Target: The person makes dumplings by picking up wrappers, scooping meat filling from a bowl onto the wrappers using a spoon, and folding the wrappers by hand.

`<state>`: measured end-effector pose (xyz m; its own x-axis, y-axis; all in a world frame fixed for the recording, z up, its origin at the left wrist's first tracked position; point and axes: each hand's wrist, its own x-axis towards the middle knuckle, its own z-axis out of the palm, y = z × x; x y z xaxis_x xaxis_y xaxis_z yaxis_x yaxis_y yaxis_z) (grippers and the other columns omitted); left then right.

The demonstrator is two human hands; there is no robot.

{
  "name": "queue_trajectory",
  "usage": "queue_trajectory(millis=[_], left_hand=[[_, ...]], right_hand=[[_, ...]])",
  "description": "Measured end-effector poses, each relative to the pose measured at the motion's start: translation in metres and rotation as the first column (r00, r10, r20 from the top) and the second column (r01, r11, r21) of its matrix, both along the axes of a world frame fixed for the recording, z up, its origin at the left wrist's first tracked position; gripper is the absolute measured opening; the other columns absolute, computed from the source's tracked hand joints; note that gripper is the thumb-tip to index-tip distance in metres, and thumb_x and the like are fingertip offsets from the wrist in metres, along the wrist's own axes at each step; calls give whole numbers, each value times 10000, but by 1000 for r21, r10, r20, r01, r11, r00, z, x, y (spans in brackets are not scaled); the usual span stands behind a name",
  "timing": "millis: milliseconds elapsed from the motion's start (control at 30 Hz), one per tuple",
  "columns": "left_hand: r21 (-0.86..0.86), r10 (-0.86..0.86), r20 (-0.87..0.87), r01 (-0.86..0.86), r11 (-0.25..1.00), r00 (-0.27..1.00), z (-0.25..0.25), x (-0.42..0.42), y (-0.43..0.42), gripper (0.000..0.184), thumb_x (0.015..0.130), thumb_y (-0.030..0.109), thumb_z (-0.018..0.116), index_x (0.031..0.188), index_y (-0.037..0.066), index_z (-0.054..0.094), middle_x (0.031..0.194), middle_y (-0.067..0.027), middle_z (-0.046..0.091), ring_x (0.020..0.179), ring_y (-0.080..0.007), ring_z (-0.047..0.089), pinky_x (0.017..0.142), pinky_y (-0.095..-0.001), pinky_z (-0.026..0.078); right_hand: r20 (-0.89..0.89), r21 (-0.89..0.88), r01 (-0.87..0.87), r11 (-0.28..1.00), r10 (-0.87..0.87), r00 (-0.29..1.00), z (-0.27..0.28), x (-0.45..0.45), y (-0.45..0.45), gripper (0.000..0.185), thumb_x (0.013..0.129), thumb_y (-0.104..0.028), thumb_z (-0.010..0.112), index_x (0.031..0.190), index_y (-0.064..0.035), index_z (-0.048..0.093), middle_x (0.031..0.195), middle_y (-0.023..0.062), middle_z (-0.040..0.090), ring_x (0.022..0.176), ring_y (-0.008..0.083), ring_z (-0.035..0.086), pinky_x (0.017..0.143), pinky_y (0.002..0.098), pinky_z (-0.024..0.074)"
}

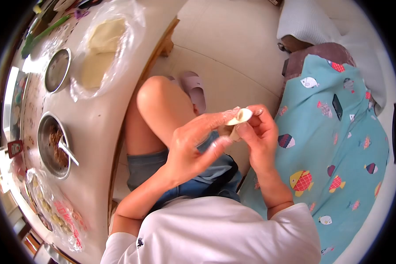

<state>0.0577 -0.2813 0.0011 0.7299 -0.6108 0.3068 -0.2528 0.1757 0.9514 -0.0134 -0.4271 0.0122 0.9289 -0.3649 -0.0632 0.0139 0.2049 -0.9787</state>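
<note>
A small pale wonton (pixel 243 116), its dough folded into a curve, is held up above my lap. My right hand (pixel 262 134) pinches it between thumb and fingers from the right. From the other side, my left hand (pixel 196 143) has its floury fingertips on the dough, with the thumb reaching toward its lower part. The fingers partly cover the wonton, so its underside is hidden. On the table to the left, a metal bowl (pixel 43 132) holds brown minced filling (pixel 55 141) and a white spoon (pixel 68 152).
Square dough wrappers (pixel 102 50) lie in a clear plastic bag on the table (pixel 97 119). Beside them stands a smaller metal bowl (pixel 57 70). Another plastic bag (pixel 53 207) covers several pale pieces. At right, a phone (pixel 337 107) rests on a fish-print cloth (pixel 312 145).
</note>
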Motion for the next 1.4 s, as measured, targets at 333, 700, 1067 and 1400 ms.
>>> queue_trajectory(millis=[333, 700, 1067, 1400], left_hand=[[-126, 428, 477, -422, 898, 768, 18, -19, 149, 401, 688, 58, 709, 1057, -22, 574, 1068, -212, 592, 843, -311, 637, 710, -341, 530], [-392, 333, -752, -792, 469, 569, -11, -81, 275, 486, 831, 299, 612, 1171, -17, 468, 1081, -191, 571, 1010, -278, 577, 860, -367, 479], [-377, 561, -555, -787, 489, 614, -22, -74, 276, 402, 821, 139, 617, 1166, -17, 481, 1097, -198, 571, 1040, -294, 562, 890, -387, 464], [-489, 590, -377, -694, 529, 714, -20, -70, 268, 369, 807, -11, 595, 1163, -34, 499, 1165, -186, 537, 1036, -261, 559, 891, -365, 461]], right_hand=[[-104, 327, -594, 735, 653, 750, 42, 59, 124, 228, 878, -105, 511, 1065, -36, 401, 737, 72, 586, 584, 105, 561, 504, 215, 454], [153, -987, 138, 81, 719, 678, -8, 288, 254, 389, 868, -432, 486, 994, -99, 643, 1192, 109, 500, 1094, 264, 438, 907, 417, 358], [157, -975, -104, 195, 942, 298, 52, 185, 269, 375, 809, -450, 551, 1004, -140, 629, 1227, 119, 483, 1143, 293, 401, 964, 408, 302], [325, -924, -132, 359, 920, 220, 31, 114, 282, 163, 618, -173, 720, 755, -135, 639, 1103, 46, 574, 1023, 255, 482, 947, 426, 336]])
